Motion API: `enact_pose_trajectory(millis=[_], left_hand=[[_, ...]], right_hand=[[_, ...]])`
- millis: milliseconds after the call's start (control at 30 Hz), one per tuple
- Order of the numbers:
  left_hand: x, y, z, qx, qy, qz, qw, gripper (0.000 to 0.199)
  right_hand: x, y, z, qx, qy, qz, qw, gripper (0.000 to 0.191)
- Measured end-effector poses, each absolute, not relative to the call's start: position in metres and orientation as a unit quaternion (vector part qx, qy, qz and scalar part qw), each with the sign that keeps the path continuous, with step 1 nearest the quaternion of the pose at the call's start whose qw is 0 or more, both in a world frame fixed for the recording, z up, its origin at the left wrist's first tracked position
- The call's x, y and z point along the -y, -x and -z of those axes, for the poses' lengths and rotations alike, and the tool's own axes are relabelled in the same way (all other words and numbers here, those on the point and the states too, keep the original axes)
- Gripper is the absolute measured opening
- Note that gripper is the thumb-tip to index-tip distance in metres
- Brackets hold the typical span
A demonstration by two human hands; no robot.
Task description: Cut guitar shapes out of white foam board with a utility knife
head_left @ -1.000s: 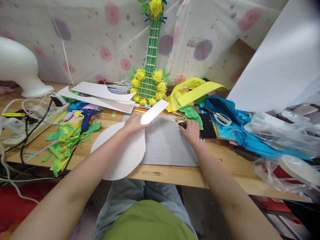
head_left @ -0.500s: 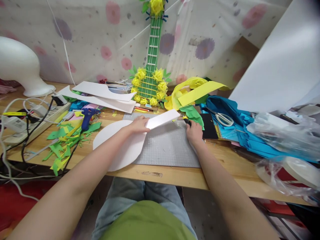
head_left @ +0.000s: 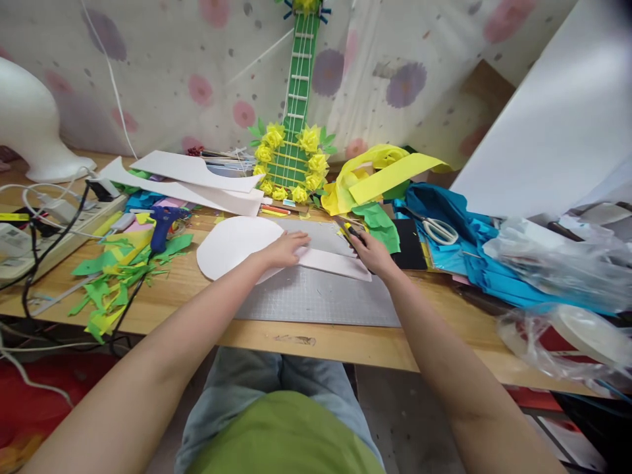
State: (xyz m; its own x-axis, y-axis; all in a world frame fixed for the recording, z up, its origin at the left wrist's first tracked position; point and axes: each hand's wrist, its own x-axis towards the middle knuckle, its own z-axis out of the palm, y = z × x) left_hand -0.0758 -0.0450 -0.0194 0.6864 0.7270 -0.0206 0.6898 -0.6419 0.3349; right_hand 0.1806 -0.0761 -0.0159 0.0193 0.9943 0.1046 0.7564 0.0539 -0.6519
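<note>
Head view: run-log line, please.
left hand: on white cutout | right hand: holding black-yellow cutter | white cutout: partly over grey mat

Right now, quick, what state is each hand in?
Left hand: open, resting on the white cutout.
Right hand: closed, holding a black-and-yellow cutter.

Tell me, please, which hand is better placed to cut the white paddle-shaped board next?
Probably the right hand: it holds a yellow-and-black cutter near the board, which the left hand touches.
</note>
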Motion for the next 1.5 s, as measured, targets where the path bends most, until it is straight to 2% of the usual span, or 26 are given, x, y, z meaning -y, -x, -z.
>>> enact_pose_trajectory(millis=[100, 167, 300, 433, 733, 867, 967, 1200, 1500], left_hand=[[0.047, 0.090, 0.031, -0.468, -0.867, -0.112, 0.131, 0.051], [0.049, 0.099, 0.037, -0.485, -0.861, -0.107, 0.113, 0.046], [0.051, 0.105, 0.043, -0.493, -0.861, -0.085, 0.093, 0.047], [0.048, 0.103, 0.043, -0.500, -0.857, -0.078, 0.099, 0.049], [0.042, 0.104, 0.046, -0.494, -0.861, -0.073, 0.102, 0.049], [0.044, 0.102, 0.044, -0.499, -0.858, -0.068, 0.096, 0.049], [0.046, 0.102, 0.041, -0.505, -0.856, -0.061, 0.093, 0.048], [0.046, 0.102, 0.041, -0.496, -0.862, -0.060, 0.088, 0.048], [0.044, 0.102, 0.043, -0.491, -0.865, -0.066, 0.084, 0.048]], right_hand=[[0.082, -0.168, 0.011, 0.724, 0.619, -0.217, 0.213, 0.036], [0.086, -0.159, 0.006, 0.774, 0.573, -0.217, 0.158, 0.031], [0.092, -0.137, -0.002, 0.847, 0.509, -0.145, 0.051, 0.026], [0.092, -0.122, -0.006, 0.866, 0.494, -0.082, -0.007, 0.023], [0.080, -0.125, -0.012, 0.896, 0.441, -0.006, -0.044, 0.028], [0.077, -0.118, -0.020, 0.901, 0.418, 0.054, -0.100, 0.038], [0.074, -0.113, -0.027, 0.902, 0.403, 0.077, -0.133, 0.036], [0.071, -0.110, -0.036, 0.897, 0.399, 0.069, -0.176, 0.033], [0.074, -0.121, -0.027, 0.893, 0.415, 0.056, -0.168, 0.033]])
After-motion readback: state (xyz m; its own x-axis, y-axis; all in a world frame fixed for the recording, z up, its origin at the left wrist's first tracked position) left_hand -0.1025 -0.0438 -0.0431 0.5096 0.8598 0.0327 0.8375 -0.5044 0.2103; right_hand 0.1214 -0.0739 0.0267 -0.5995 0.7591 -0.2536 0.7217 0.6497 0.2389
